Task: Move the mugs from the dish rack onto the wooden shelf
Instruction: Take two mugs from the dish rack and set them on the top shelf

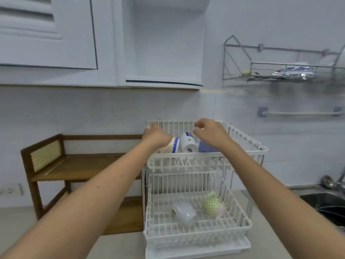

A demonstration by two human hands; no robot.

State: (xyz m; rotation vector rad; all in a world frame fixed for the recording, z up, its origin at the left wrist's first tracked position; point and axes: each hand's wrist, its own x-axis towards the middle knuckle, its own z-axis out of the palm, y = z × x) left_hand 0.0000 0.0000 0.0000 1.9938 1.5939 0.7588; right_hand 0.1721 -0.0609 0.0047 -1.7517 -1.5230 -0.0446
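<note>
We reach into the dish rack's (242,139) top tier: left hand (155,135) covers the patterned mug (172,146), grip unclear; right hand (209,130) half-curled, empty, above the white mug (188,143) at its 8 o'clock. Next, we lift toward the wooden shelf (84,165) at 9 o'clock.

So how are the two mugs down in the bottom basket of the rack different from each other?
The plain white mug is larger and nearly unpatterned, with only a small mark near its base; the green-checked mug is smaller, patterned all over, with a pinkish rim. The white mug lies left of centre, the checked mug toward the right. Both lie tipped on their sides in the dish rack, untouched by either hand.
</note>
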